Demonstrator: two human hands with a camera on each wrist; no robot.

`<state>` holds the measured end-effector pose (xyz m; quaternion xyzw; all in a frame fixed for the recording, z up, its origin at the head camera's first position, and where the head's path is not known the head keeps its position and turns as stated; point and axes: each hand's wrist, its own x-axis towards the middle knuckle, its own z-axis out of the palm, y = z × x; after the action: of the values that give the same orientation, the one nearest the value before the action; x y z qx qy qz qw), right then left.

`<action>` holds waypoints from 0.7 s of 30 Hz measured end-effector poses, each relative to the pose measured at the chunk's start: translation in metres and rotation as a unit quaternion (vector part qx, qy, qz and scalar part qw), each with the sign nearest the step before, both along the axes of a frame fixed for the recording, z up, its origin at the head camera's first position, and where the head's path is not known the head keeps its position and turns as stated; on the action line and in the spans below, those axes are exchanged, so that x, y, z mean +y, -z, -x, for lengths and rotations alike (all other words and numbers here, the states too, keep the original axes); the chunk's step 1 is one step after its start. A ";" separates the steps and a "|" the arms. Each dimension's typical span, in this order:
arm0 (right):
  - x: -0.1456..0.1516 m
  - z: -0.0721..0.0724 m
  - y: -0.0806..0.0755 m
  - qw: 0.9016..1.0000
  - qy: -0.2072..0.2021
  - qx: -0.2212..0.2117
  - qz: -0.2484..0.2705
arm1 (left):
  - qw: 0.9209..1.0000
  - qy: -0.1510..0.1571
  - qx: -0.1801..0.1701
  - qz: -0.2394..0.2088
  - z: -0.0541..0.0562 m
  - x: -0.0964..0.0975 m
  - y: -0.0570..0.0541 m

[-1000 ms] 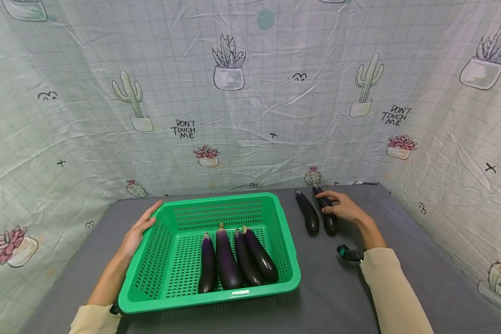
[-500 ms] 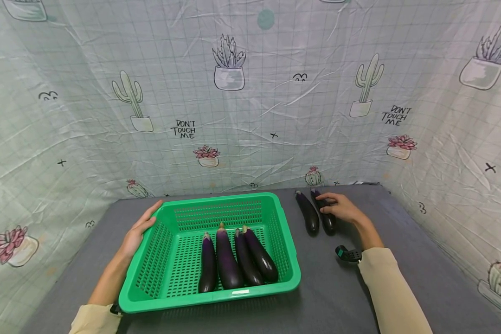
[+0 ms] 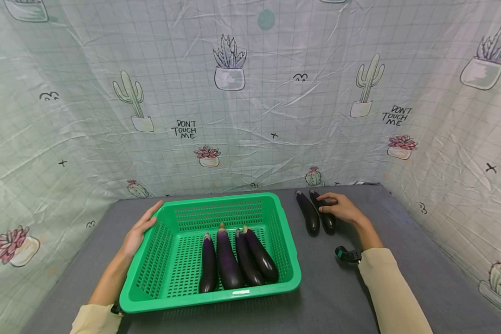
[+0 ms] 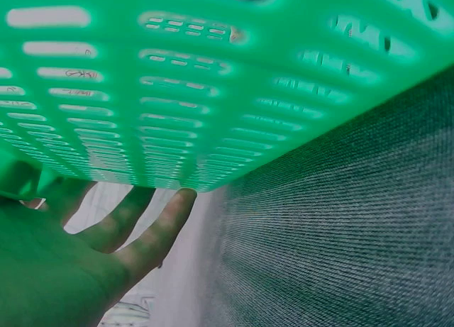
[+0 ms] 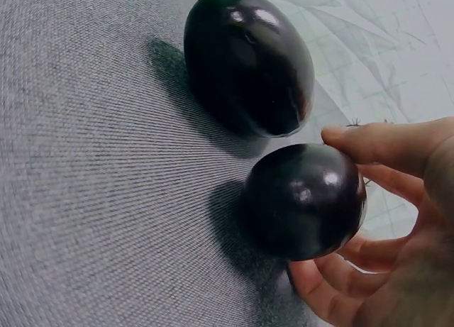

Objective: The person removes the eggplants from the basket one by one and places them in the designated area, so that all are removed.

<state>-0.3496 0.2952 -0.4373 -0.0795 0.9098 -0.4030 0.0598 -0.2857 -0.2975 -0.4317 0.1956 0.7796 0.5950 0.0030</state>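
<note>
My left hand rests with extended fingers along the left side of a green slotted plastic basket. From below, the left wrist view shows straight fingers touching the basket's side. Beyond the basket's right side, my right hand holds a dark eggplant between thumb and fingers. Its rounded end faces the right wrist camera, thumb on one side and fingertips on the other. Close on its left lies another eggplant. Several eggplants lie side by side in the basket, stems pointing away.
A grey cloth covers the table under everything. Behind and at both sides hangs a pale sheet printed with cacti. A black strap device sits at my right wrist.
The eggplant in my right hand has shifted slightly left, toward the one beside it, its stem end drawing a little nearer. My left hand and the basket stay where they were.
</note>
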 end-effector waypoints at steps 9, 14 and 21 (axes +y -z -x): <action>0.004 -0.003 -0.003 1.000 0.005 -0.010 -0.002 | 1.000 -0.002 0.009 0.003 0.002 0.000 -0.002; 0.003 -0.002 -0.002 1.000 0.006 -0.015 -0.001 | 1.000 -0.005 0.016 0.003 0.002 0.000 -0.002; 0.003 -0.003 -0.002 1.000 0.004 -0.013 0.005 | 1.000 -0.005 0.014 -0.001 0.002 0.000 -0.001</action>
<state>-0.3471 0.2985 -0.4351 -0.0712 0.9070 -0.4091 0.0699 -0.2878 -0.2974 -0.4307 0.2003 0.7796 0.5932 -0.0115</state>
